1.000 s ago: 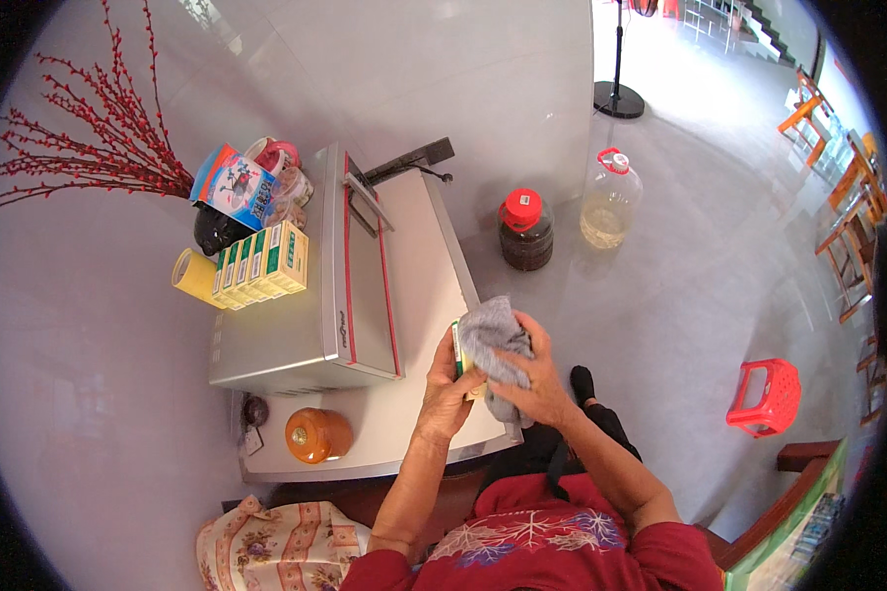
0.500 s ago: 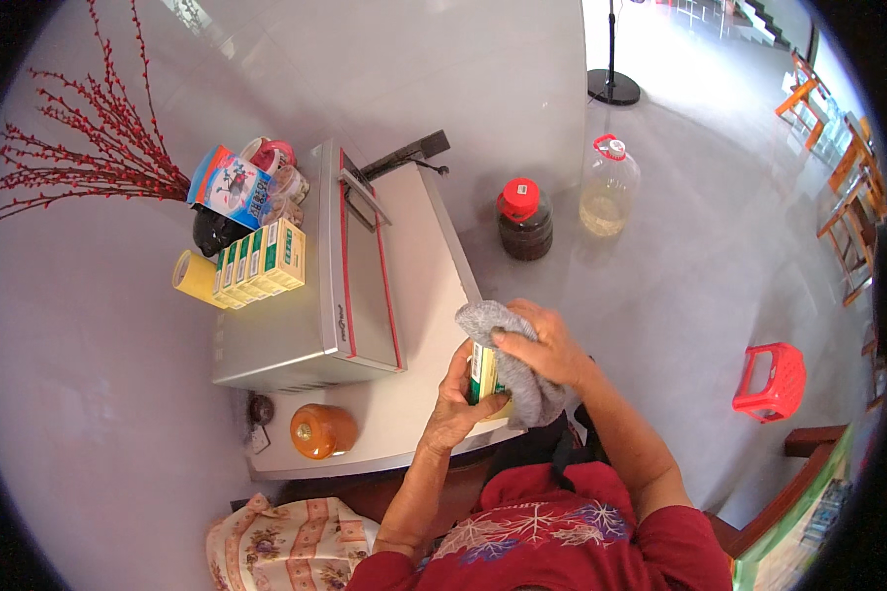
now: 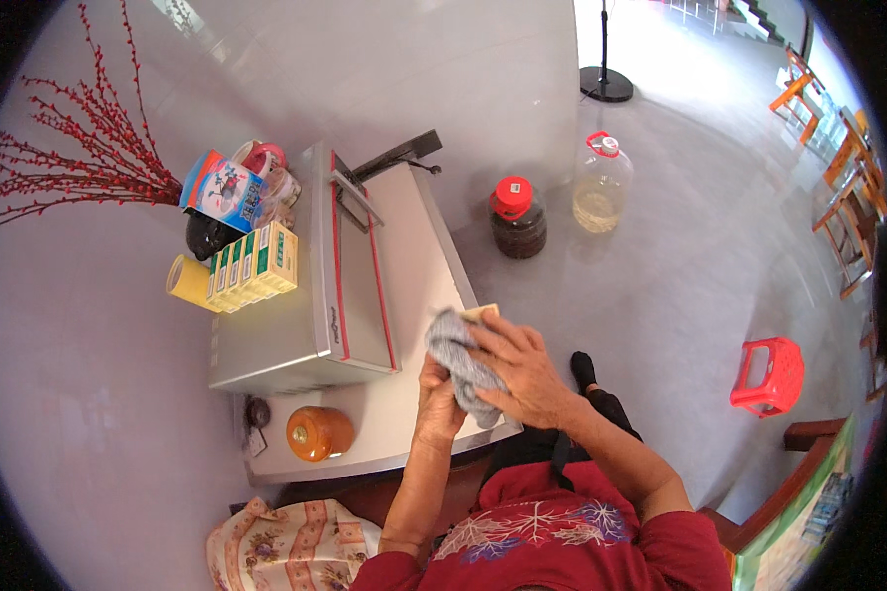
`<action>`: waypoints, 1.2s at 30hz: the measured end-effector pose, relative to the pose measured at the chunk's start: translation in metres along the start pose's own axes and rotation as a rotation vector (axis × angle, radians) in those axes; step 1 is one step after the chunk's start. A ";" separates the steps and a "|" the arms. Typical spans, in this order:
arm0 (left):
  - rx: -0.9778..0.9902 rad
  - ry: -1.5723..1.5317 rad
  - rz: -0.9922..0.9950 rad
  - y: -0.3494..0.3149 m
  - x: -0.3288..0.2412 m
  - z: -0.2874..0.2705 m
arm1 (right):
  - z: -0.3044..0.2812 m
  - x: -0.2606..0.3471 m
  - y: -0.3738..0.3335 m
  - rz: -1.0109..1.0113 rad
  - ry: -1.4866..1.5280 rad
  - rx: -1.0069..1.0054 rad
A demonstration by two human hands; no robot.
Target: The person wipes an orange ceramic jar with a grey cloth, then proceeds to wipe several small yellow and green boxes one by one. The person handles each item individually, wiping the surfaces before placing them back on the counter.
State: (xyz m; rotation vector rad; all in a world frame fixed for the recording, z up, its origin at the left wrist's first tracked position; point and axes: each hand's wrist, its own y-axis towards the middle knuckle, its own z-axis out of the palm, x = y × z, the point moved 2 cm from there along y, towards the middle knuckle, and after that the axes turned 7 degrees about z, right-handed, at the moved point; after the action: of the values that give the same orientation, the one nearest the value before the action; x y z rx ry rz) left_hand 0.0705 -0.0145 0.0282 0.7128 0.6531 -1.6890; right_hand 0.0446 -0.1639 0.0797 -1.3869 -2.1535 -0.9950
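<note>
Between my hands, above the front right end of the white countertop (image 3: 404, 409), is a small pale yellow carton (image 3: 482, 312). Most of it is hidden by a grey cloth (image 3: 460, 357); only a top edge shows. My left hand (image 3: 438, 402) grips the carton from the left and below, its fingers partly covered by the cloth. My right hand (image 3: 522, 369) is closed over the cloth and presses it against the carton. Similar yellow and green cartons (image 3: 256, 271) stand in a row on the silver appliance (image 3: 271, 345) to the left.
Beside the cartons are a yellow cup (image 3: 189, 280), a blue pouch (image 3: 224, 192) and red-berried branches (image 3: 118, 158). An orange jar (image 3: 319, 432) stands on the countertop. On the floor are a red-lidded jar (image 3: 518, 222), a clear jug (image 3: 601, 192) and a red stool (image 3: 769, 376).
The cloth has shifted left across the carton and now hides its front face. My right hand has moved left and down with it, and my left hand has turned slightly.
</note>
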 end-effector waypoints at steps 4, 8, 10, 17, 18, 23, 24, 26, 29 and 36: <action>-0.088 -0.075 0.024 -0.002 -0.010 -0.005 | 0.002 0.006 -0.024 -0.031 0.001 0.104; -0.066 -0.019 0.017 -0.003 -0.016 0.000 | 0.005 -0.015 -0.049 0.171 0.464 -0.123; -0.078 -0.095 -0.014 -0.003 -0.012 0.001 | 0.005 -0.024 -0.047 0.568 0.898 -0.156; -0.116 0.021 0.076 -0.011 -0.004 0.028 | 0.009 -0.011 -0.011 0.609 0.829 -0.166; -0.094 0.055 0.084 -0.013 -0.006 0.027 | 0.003 -0.013 -0.002 0.678 0.903 -0.103; -0.052 0.163 0.040 -0.015 -0.007 0.023 | 0.008 -0.044 0.013 0.804 1.561 -0.039; -0.054 0.211 0.034 -0.014 -0.009 0.023 | 0.011 -0.043 0.010 0.828 1.610 -0.058; -0.039 0.330 0.046 -0.012 -0.012 0.022 | 0.019 -0.049 -0.002 0.852 1.674 -0.051; 0.050 0.440 0.085 -0.014 -0.019 0.019 | 0.019 -0.052 -0.020 0.790 1.678 0.025; 0.260 0.236 0.029 -0.016 -0.032 0.007 | -0.042 -0.009 -0.015 0.175 1.038 0.376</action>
State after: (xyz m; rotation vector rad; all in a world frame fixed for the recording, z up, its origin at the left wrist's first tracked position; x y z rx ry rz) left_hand 0.0594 0.0040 0.0573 1.1138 0.5870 -1.6949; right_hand 0.0331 -0.2040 0.0966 -0.6185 -1.3057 -0.8850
